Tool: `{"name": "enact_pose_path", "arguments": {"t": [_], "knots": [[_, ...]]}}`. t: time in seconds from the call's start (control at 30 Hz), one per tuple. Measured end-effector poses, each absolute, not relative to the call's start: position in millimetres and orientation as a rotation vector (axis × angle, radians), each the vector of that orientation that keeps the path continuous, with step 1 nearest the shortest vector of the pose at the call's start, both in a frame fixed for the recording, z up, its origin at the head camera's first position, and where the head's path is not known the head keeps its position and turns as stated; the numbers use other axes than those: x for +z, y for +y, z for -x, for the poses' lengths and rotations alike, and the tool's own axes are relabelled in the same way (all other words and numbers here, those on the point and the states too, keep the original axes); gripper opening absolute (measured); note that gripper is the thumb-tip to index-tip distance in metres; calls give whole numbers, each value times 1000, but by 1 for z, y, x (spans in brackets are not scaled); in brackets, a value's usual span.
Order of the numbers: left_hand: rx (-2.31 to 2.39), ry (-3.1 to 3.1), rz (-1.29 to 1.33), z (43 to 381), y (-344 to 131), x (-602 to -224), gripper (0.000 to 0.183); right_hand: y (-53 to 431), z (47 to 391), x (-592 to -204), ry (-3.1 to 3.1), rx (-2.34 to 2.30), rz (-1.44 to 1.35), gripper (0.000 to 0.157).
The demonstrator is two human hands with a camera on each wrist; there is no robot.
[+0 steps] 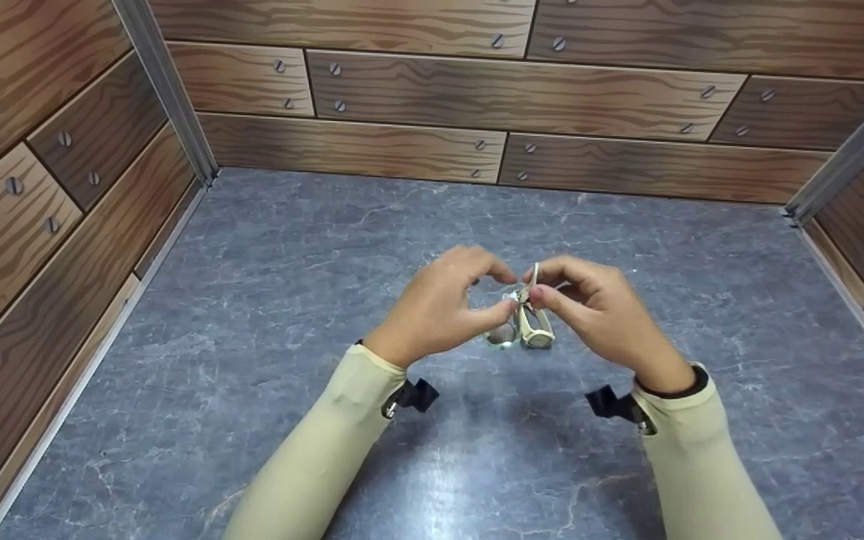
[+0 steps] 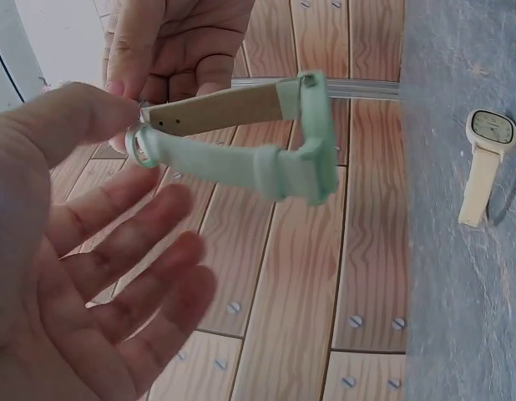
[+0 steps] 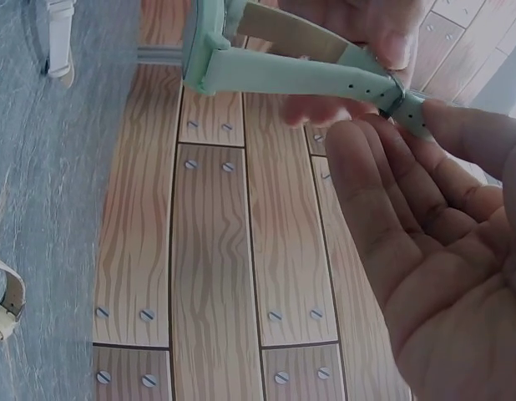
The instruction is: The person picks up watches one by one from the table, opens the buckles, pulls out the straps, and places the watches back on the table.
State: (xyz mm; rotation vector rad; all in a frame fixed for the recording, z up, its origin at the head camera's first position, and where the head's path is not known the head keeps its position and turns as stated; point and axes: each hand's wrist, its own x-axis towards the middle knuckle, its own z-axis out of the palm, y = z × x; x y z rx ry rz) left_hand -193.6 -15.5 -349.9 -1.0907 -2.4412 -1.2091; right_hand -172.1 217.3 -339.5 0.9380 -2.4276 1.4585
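Note:
A mint-green wristwatch (image 2: 316, 138) hangs in the air between both hands, its strap forming a loop with the case at the far end. My left hand (image 1: 443, 304) pinches the buckle end between thumb and forefinger, the other fingers spread loosely in the left wrist view. My right hand (image 1: 601, 304) grips the strap's punched tip between thumb and fingers. In the right wrist view the green strap (image 3: 283, 75) passes through the buckle (image 3: 394, 100). The watch's dial face is turned away in both wrist views.
A cream wristwatch (image 2: 492, 127) lies on the grey marbled table (image 1: 312, 247) below the hands. At the right wrist view's left edge are a white strap (image 3: 59, 42) and a cream buckled strap (image 3: 6, 305). Wood-patterned panels (image 1: 402, 90) wall the back and sides.

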Motion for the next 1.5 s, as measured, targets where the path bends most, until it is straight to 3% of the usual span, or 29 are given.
{"name": "enact_pose_path", "arguments": {"t": [0.2,0.57,1.17,1.5], "knots": [[-1263,-2388,1099,194,-17,-349,4,215,172,-339,-2460,1364,-936,10],[-1316,-2554,1184,194,-18,-351,5,214,173,-343,-2520,1290,-1008,9],[-1772,-2589,1072,194,-15,-354,8,208,169,-342,-2505,1307,-939,8],[-1708,-2663,1133,196,-18,-351,6,208,170,-343,-2523,1333,-971,5]]}}
